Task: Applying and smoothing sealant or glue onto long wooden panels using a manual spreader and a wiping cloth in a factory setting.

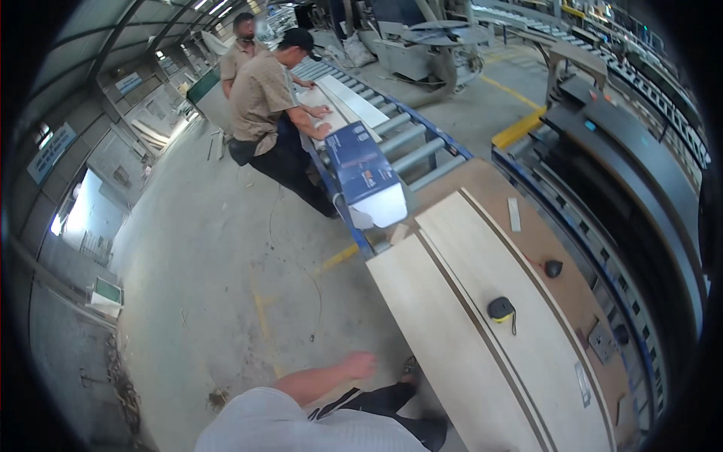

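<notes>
Left hand [358, 365] loosely curled, empty, nearest pale panel [482, 301] on counter [561, 248]; right hand unseen. Panel looks stiff, heavy, slick: grip the long edges.

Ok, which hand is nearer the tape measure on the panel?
Left, it seems: the left hand hangs beside the panel, below-left of the tape measure, apart from it. The right hand is out of view.
</notes>
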`<action>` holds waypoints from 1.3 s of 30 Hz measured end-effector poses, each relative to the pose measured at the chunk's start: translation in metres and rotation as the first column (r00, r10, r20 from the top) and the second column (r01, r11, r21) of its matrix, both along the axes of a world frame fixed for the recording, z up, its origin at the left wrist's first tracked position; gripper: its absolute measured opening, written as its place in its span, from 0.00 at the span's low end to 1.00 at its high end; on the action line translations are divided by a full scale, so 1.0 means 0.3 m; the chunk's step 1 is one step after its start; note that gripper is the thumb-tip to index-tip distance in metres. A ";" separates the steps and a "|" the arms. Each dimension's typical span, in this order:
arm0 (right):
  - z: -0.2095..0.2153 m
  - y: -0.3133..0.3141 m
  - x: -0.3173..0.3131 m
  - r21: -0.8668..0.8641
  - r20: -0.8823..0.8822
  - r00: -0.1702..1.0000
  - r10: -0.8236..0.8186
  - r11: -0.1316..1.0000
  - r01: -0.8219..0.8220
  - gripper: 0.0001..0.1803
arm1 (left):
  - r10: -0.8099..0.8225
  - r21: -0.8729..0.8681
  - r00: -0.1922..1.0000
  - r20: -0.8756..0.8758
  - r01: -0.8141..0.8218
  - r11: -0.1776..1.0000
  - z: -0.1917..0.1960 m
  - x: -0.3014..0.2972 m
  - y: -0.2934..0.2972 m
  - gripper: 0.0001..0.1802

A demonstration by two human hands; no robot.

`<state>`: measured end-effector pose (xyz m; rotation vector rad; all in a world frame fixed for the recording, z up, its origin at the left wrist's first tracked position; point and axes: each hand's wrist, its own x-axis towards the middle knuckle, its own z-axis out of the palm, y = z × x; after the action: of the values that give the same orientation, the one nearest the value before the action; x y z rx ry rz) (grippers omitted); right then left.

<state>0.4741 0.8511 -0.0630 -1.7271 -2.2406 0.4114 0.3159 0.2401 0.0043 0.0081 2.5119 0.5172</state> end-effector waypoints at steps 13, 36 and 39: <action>0.052 -0.263 -0.562 -0.394 -0.117 0.929 0.350 0.842 -0.368 0.29 | 0.497 0.023 0.843 0.203 -0.512 0.859 0.139 0.107 -0.542 0.33; 0.361 -3.478 -1.532 -0.602 -0.338 -0.280 0.898 -0.435 -0.669 0.15 | 0.938 0.073 0.347 -0.010 -0.935 0.347 0.203 0.127 -2.577 0.31; 0.208 -3.722 -1.674 -0.647 -0.126 -0.365 0.922 -0.355 -0.675 0.16 | 0.969 0.214 0.224 -0.100 -0.947 0.241 0.276 -0.009 -2.868 0.29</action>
<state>-0.0281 -0.2656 -0.0004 1.0023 -3.6802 0.9387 0.3131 -0.6203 0.0872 -1.6870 2.3649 1.1765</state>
